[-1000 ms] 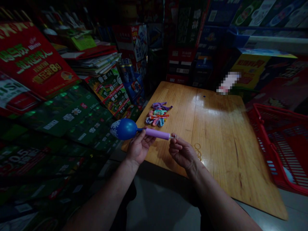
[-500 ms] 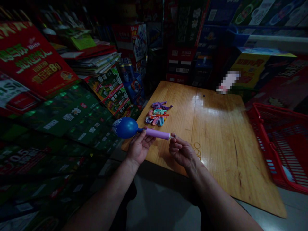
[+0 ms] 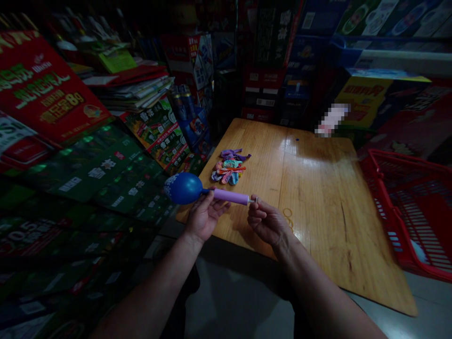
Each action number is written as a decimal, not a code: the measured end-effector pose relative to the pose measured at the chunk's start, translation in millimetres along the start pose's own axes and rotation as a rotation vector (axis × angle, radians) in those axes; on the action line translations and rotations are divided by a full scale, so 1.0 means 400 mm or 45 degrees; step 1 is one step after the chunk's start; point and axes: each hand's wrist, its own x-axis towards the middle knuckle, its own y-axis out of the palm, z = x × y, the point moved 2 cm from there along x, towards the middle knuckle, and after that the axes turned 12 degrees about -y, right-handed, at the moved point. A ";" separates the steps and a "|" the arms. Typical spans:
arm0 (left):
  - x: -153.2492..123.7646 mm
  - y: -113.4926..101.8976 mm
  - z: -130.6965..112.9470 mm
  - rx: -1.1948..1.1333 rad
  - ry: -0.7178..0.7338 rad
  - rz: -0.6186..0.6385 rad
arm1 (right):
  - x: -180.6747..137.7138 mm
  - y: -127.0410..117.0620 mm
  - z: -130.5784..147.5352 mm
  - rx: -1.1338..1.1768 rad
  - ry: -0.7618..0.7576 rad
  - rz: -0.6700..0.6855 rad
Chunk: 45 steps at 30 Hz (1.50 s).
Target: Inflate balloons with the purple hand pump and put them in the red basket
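Note:
My left hand (image 3: 204,215) grips the front end of a purple hand pump (image 3: 230,196), where a partly inflated blue balloon (image 3: 183,188) with white print sits on the nozzle. My right hand (image 3: 267,222) is closed on the pump's small white handle (image 3: 254,200) at the rear, pushed close to the barrel. Both hands hover over the near left corner of a wooden table (image 3: 318,197). A small heap of limp coloured balloons (image 3: 229,167) lies on the table just beyond the pump.
Several rubber bands (image 3: 288,215) lie on the table beside my right hand. A red wire basket (image 3: 406,207) stands at the right. Stacked printed cartons (image 3: 106,169) slope along the left, and more boxes (image 3: 268,70) fill the dark back.
The hands, pump and balloon hold almost the same pose. The view has shifted slightly, so the table and basket sit a little further left.

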 end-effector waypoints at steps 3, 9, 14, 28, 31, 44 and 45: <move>0.002 -0.004 -0.011 -0.003 0.000 -0.029 | -0.002 0.006 0.006 0.000 0.001 0.021; 0.010 -0.016 -0.079 -0.027 0.169 -0.077 | -0.003 0.005 0.078 0.012 -0.103 0.025; -0.003 -0.005 -0.024 0.019 0.107 -0.027 | 0.006 -0.001 0.017 0.007 -0.011 -0.001; -0.001 0.002 -0.041 0.059 0.165 -0.018 | 0.007 -0.009 0.033 0.042 -0.044 -0.036; -0.007 0.014 -0.008 0.077 0.091 0.020 | 0.006 -0.002 0.000 0.062 0.007 -0.036; 0.001 0.003 -0.033 0.064 0.081 0.021 | -0.003 0.007 0.004 -0.070 -0.026 0.034; 0.000 0.005 -0.025 0.066 0.064 0.027 | -0.003 0.008 -0.007 -0.073 -0.018 0.046</move>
